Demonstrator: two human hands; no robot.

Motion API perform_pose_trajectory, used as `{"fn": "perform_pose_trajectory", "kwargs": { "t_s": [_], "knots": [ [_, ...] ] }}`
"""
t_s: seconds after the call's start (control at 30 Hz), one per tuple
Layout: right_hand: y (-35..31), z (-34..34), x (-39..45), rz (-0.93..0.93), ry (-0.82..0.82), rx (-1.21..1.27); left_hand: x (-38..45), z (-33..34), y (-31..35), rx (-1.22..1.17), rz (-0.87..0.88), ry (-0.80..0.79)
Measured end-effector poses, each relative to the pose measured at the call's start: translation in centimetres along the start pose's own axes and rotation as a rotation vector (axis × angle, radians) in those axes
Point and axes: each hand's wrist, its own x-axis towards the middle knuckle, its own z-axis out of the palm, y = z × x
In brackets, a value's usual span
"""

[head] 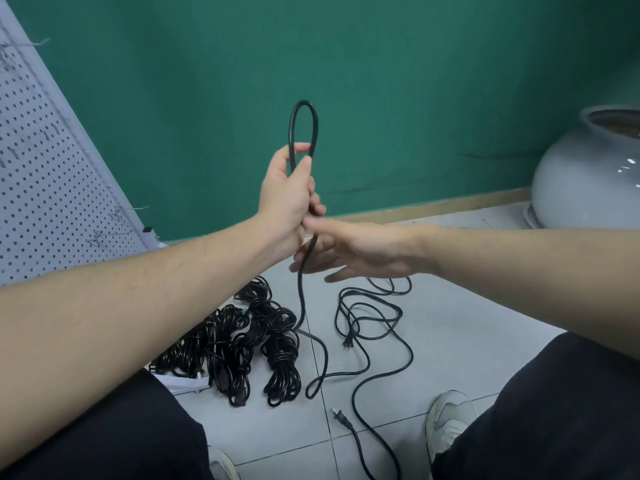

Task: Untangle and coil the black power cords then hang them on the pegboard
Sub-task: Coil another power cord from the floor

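Pegboard — grey, leaning at far left, wire hooks on it.
Bundled cords — black heap on the tiled floor.
Loose cord — folded loop standing above the left hand, which grips it; tail trails to the floor.
Right hand — fingers spread, touching the cord below.

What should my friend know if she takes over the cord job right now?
Left hand grips a black cord, one loop standing above the fist.
Right hand is open, fingers against the cord just below.
The rest of that cord trails loose over the floor tiles, plug lying near the shoe.
Bundled cords lie piled on the floor.
Pegboard hooks in view hold no cords.
Left to do: finish coiling, then hang everything.
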Motion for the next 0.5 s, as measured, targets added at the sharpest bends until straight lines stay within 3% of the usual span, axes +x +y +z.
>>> {"fn": "perform_pose_trajectory", "kwargs": {
  "t_s": [0.17,0.27,0.33,0.4,0.5],
  "knots": [
    [-0.7,1.1,0.4,-0.033,0.035,0.1,1.5,-1.6,0.1,0.316,0.103,0.116],
    [-0.2,-0.1,-0.1,-0.001,0.129,-0.334,2.3,-3.4,-0.1,0.615,0.155,0.102],
    [0.7,-1.3,-0.8,-0.019,0.172,-0.584,2.6,-4.9,-0.3,0.789,0.172,0.065],
    [1.2,-2.7,-1.3,-0.053,0.24,-0.561,2.4,-5.9,-0.7,0.889,0.144,-0.025],
    [0.8,-3.9,-1.7,-0.161,0.38,-0.431,1.5,-5.8,-1.1,0.859,0.022,-0.187]
  ]
}}
